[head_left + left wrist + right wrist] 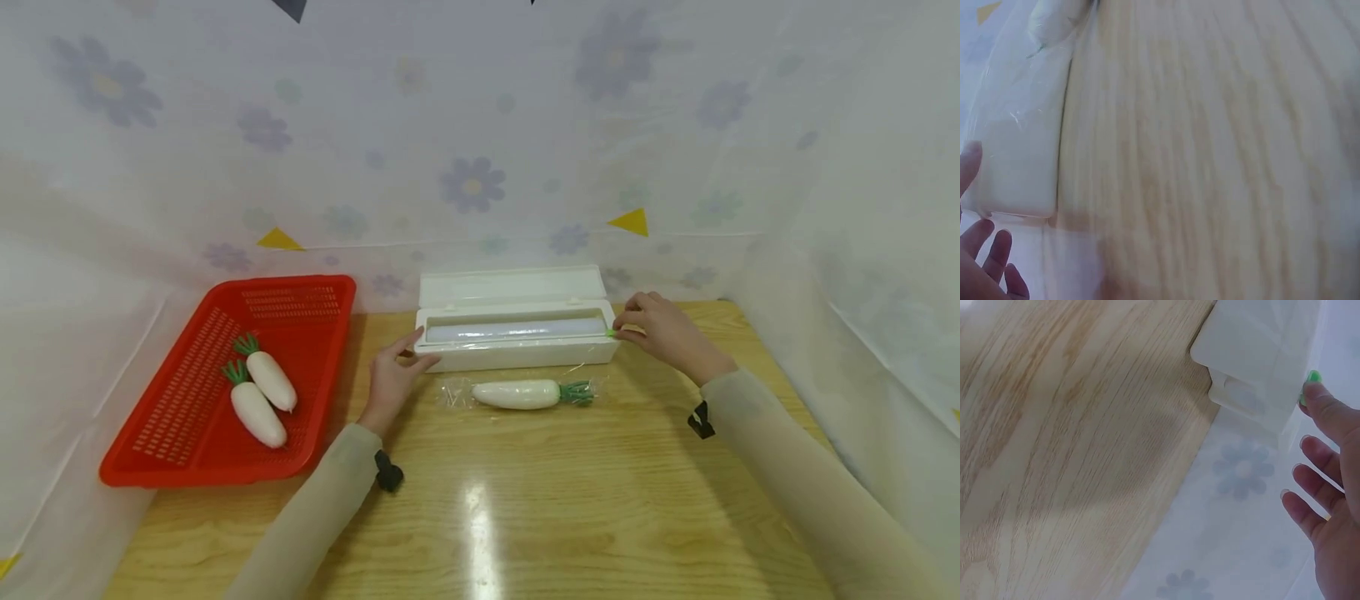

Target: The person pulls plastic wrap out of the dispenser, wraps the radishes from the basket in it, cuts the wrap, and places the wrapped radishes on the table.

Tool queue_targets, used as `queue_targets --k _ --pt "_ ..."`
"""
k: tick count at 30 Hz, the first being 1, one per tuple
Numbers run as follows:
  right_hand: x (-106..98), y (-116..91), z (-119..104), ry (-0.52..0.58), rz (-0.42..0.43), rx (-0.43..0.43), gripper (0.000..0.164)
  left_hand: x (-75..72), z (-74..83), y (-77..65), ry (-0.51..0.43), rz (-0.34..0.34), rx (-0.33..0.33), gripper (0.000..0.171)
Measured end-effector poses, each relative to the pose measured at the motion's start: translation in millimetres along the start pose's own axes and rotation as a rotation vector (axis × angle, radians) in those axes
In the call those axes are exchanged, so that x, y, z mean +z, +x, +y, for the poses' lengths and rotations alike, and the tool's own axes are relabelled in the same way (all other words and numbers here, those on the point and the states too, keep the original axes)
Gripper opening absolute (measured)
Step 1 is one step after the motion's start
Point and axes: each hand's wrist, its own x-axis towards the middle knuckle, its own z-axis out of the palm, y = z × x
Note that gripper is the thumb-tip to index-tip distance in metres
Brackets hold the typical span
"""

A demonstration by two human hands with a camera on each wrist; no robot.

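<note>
A white cling film box (525, 357) stands at the back of the table with its lid (513, 287) raised and a roll of film (517, 330) inside. My left hand (390, 379) holds the left end of the box, thumb at the front. At the right end, my right hand (663, 333) pinches a small green slide cutter (1314, 377) between thumb and forefinger; its other fingers are spread apart. Clear film hangs over the front of the box. Just in front lies a white radish (521, 394) with green leaves, wrapped in clear film.
On the left sits a red plastic basket (318, 417) holding two white radishes (258, 414) with green tops. Wood-grain tabletop (570, 508) spreads in front of the box. A flowered white curtain (360, 200) hangs close behind it and along both sides.
</note>
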Motion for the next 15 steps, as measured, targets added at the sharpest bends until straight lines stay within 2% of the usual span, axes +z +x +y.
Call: queue_targets --k 8,12,15 --pt "-0.8 -2.8 -1.1 0.055 -0.042 0.053 0.012 -3.9 -4.0 4.0 -0.134 -0.087 -0.110 0.059" --pt "-0.3 -3.0 -2.4 0.061 -0.051 0.078 0.018 -4.5 -0.5 4.1 -0.197 -0.084 -0.150 0.052" --pt "0.8 -1.2 -6.3 0.042 -0.007 0.068 0.026 -3.7 3.9 2.7 -0.200 -0.051 -0.159 0.048"
